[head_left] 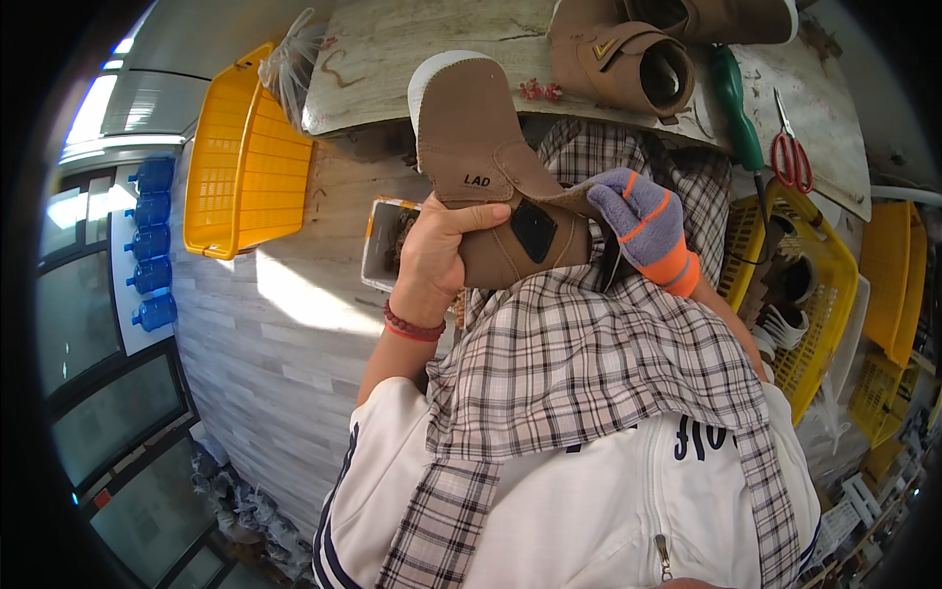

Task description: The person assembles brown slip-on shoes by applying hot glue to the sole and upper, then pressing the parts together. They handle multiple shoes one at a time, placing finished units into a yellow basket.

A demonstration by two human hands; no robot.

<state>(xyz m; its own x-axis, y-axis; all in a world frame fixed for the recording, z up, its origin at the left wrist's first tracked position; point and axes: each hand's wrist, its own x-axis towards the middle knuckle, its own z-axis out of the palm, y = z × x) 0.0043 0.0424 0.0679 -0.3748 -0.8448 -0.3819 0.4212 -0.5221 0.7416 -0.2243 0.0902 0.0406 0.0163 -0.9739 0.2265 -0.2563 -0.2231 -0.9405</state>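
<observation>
The tan suede ankle boot with a white sole (486, 167) sits in mid-frame over the lap. The bare left hand (432, 260) has its grip wrapped around the shaft; at 3 o'clock, the gloved right hand (643, 221) is pinching the flap edge. Looks like inspection or trimming, with red-handled scissors (791, 152) on the table (392, 59) at 1 o'clock. Next move probably needs a steady hold.

Brown boot (481, 167) between bare left hand (432, 260) and gloved right hand (643, 221)

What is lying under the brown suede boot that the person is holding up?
Under the brown suede boot lies a checked cloth over the person's lap, with a small open box beside the left hand. The boot hides whatever lies directly behind it.
</observation>
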